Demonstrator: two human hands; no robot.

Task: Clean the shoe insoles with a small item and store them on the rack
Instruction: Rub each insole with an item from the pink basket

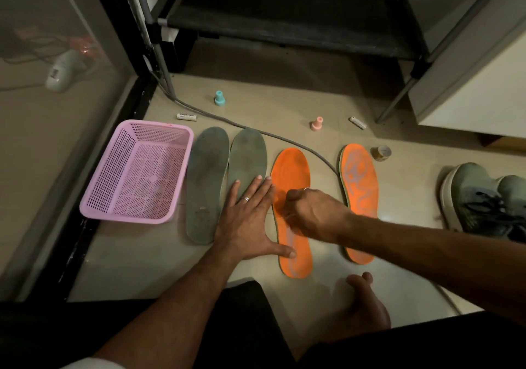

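Note:
Two grey insoles (206, 183) (247, 155) and two orange insoles (293, 169) (359, 197) lie side by side on the floor. My left hand (250, 220) lies flat with spread fingers across the second grey insole, its thumb pressing the left orange insole's heel part. My right hand (310, 212) is curled over the middle of that same orange insole; whatever it holds is hidden under the fingers. The black shoe rack (284, 26) stands behind them.
A pink perforated basket (108, 197) sits at the left. A teal stopper (219, 98), a pink stopper (316, 124), two small white tubes (187, 116) (358, 122), a small jar (381, 152) and a grey cable (256, 130) lie on the floor. Grey shoes (484, 200) stand at the right.

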